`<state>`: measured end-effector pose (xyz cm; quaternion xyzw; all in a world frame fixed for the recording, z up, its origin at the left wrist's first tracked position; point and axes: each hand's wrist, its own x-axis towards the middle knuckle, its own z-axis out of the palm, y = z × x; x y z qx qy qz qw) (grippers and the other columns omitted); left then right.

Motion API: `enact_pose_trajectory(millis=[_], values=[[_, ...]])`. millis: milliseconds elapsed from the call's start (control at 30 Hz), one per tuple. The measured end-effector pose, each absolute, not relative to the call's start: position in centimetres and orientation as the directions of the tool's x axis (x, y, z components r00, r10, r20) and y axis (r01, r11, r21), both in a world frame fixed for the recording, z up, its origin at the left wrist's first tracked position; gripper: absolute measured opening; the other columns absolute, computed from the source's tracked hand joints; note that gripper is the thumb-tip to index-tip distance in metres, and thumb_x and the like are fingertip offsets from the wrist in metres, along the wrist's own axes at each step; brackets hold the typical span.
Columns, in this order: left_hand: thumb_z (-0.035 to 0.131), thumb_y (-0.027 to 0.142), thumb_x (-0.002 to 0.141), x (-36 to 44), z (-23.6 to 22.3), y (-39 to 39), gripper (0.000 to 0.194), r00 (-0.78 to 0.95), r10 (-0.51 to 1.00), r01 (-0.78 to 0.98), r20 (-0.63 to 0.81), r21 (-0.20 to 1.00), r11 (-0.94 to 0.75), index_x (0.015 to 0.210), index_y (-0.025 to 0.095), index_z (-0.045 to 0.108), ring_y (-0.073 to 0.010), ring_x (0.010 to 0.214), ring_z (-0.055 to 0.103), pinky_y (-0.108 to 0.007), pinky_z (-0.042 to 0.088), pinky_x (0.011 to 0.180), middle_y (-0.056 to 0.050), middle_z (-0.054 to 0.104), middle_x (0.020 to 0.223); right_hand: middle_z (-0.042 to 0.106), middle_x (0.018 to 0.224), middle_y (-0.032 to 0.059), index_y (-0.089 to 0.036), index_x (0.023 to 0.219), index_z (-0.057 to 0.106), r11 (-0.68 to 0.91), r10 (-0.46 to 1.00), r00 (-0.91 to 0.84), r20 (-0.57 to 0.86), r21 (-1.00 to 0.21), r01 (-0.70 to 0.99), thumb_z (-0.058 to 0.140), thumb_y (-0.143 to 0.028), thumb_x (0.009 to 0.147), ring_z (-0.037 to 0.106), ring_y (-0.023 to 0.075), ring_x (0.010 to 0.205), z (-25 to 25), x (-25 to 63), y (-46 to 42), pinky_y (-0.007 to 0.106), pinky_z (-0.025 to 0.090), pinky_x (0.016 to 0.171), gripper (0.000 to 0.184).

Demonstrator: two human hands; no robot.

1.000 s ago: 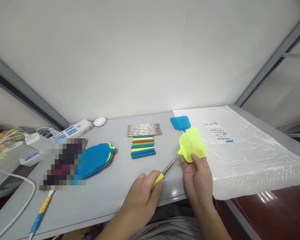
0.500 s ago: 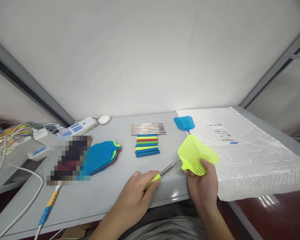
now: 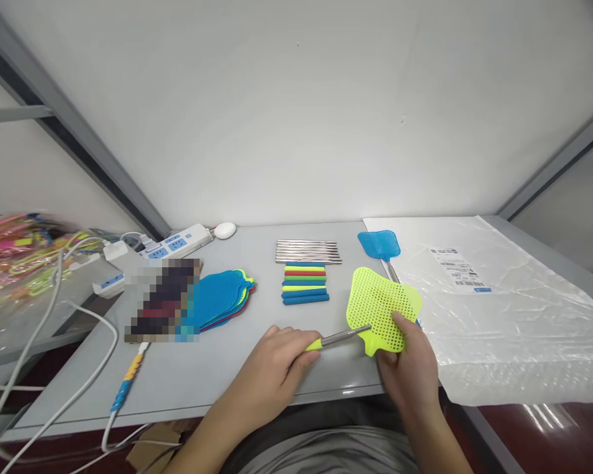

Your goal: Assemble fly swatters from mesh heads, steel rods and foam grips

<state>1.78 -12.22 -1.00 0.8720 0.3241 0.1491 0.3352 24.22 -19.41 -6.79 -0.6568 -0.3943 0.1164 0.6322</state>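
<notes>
My left hand (image 3: 284,362) is closed round the yellow-green grip of a metal telescopic rod (image 3: 343,336), whose tip lies over the yellow-green fly swatter head (image 3: 378,306). My right hand (image 3: 412,359) pinches that perforated head at its right side, thumb on top, other fingers hidden beneath. The neck of the head points down towards me; whether the rod tip touches the head I cannot tell. Behind it lies a blue fly swatter (image 3: 379,243) with a metal rod, partly covered by the yellow-green head.
Metal rods (image 3: 309,251) lie in a row above several coloured grips (image 3: 305,289). Left of them is a stack of blue, yellow and red swatter heads (image 3: 220,296), by a pixelated object (image 3: 163,299). A power strip (image 3: 188,241), white cables and a white plastic mailer (image 3: 514,329) flank the table.
The rod has turned and its tip has moved from beside the yellow-green head to over it. The head has tilted, its neck now pointing more towards me. The camera view has shifted left.
</notes>
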Motion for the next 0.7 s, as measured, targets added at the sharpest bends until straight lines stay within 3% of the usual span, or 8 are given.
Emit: enact_pose_trajectory(millis=[133,233,333,533,700], values=[[0.038,0.032,0.103,1.8,-1.1,-12.2,0.028,0.747,0.663,0.467,0.054,0.667,-0.581,0.117,0.024,0.060,-0.0195,0.093,0.058,-0.033,0.034,0.084,-0.003,0.069,0.103,0.061,0.077,0.0046,-0.021,0.090,0.065,0.116,0.668,0.672,0.320,-0.937,0.330,0.064,-0.023,0.068,0.058,0.0213,0.065,-6.1,23.7,-19.2,0.037,0.052,0.054,0.022],[0.037,0.033,0.103,1.9,-1.1,-12.2,0.027,0.748,0.661,0.473,0.057,0.652,-0.592,0.114,0.023,0.060,-0.0198,0.093,0.058,-0.033,0.035,0.083,-0.003,0.068,0.103,0.061,0.071,0.0018,-0.021,0.088,0.062,0.148,0.752,0.655,0.073,-0.987,-0.061,0.061,-0.032,0.078,0.052,0.0157,0.050,-4.6,22.6,-18.6,0.033,0.048,0.045,0.015],[0.037,0.033,0.103,1.9,-1.1,-12.1,0.026,0.746,0.663,0.476,0.061,0.648,-0.595,0.113,0.024,0.059,-0.0193,0.093,0.058,-0.033,0.036,0.083,-0.002,0.068,0.104,0.061,0.070,-0.0008,-0.020,0.088,0.057,0.165,0.782,0.605,-0.154,-0.883,-0.439,0.063,-0.035,0.079,0.052,0.0128,0.047,-3.5,21.8,-18.3,0.029,0.046,0.044,0.018],[0.036,0.032,0.104,2.0,-1.2,-12.1,0.024,0.741,0.669,0.485,0.056,0.644,-0.591,0.113,0.025,0.057,-0.0180,0.087,0.057,-0.033,0.037,0.081,0.000,0.067,0.102,0.060,0.065,-0.0044,-0.020,0.086,0.056,0.223,0.719,0.644,-0.262,-0.791,-0.570,0.067,-0.032,0.078,0.051,0.0092,0.043,-3.1,21.7,-18.3,0.024,0.043,0.044,0.018],[0.035,0.033,0.104,2.0,-1.1,-12.1,0.024,0.739,0.672,0.496,0.047,0.637,-0.590,0.109,0.025,0.057,-0.0177,0.084,0.057,-0.033,0.037,0.080,0.000,0.067,0.098,0.055,0.058,-0.0081,-0.021,0.084,0.054,0.259,0.671,0.692,-0.265,-0.791,-0.554,0.063,-0.032,0.081,0.042,0.0062,0.037,-2.8,21.6,-18.1,0.023,0.041,0.044,0.015]])
